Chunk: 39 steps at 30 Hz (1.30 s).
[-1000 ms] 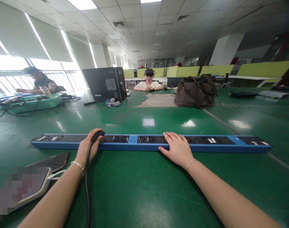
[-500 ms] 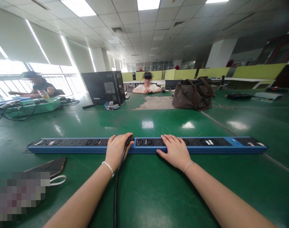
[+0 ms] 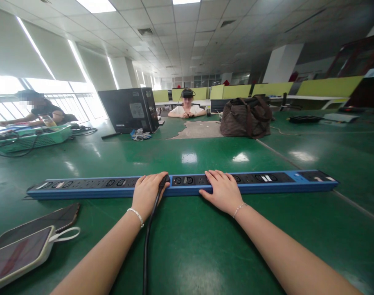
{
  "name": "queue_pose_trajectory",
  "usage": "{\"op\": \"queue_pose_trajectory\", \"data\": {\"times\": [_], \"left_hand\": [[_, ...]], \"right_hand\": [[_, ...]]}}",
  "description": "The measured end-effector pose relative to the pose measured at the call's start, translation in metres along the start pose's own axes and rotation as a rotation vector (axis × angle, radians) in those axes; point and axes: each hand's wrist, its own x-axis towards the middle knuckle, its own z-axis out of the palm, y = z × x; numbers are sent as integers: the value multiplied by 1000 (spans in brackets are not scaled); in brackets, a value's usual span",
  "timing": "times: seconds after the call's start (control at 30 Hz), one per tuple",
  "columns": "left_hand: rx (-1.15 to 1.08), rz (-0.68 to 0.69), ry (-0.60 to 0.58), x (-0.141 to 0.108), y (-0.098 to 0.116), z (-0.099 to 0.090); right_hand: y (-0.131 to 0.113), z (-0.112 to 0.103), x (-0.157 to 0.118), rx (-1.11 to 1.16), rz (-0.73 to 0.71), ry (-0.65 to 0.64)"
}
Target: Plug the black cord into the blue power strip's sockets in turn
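Observation:
A long blue power strip [image 3: 254, 188] with a black socket face lies crosswise on the green table [image 3: 187, 237]. My left hand [image 3: 147, 192] rests over it left of its middle, closed on a black power plug [image 3: 165, 180]. From that plug a thick black cable [image 3: 147, 246] runs down toward me. Whether the plug sits in a socket is hidden by the hand. Right of the middle, my right hand [image 3: 224, 192] grips the strip, fingers across its top to the far edge and thumb against the near side.
Two phones [image 3: 24, 256] lie at the near left, one with a white loop. Further back are a green basket [image 3: 56, 137] of cables, a black computer case [image 3: 125, 110], gloves [image 3: 140, 134] and a brown bag [image 3: 245, 119]. One person [image 3: 187, 108] sits opposite, another [image 3: 48, 110] at left.
The whole view has shifted slightly, so the scene sits a little further left and higher. Both hands keep their places on the strip. A white object edge now shows at far right.

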Motion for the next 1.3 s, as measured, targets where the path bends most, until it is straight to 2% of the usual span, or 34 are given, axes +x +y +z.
{"op": "queue_pose_trajectory", "data": {"times": [0.37, 0.47, 0.6, 0.7, 0.8, 0.97, 1.1, 1.17, 1.3], "left_hand": [[-38, 30, 4, -5, -2, 11], [-58, 41, -18, -6, -5, 13], [-87, 64, -16, -7, -7, 15], [-89, 76, -13, -9, -9, 16], [-45, 107, -27, -10, -10, 19], [-37, 86, -5, -9, -12, 25], [-22, 57, 13, -12, -9, 22], [-10, 36, 2, -14, -6, 19], [-3, -5, -41, -14, -3, 16]], "right_hand": [[0, -1, -1, 18, 2, 1], [-17, -5, -3, 70, -87, 91], [-60, -7, -3, 215, -335, 212], [-91, -1, 6, 305, -396, 275], [-108, 9, 19, 337, -380, 317], [-117, 12, 36, 273, -387, 364], [-120, 6, 40, 240, -376, 314], [-121, 5, 40, 232, -364, 291], [-122, 7, 39, 208, -364, 323]]}}
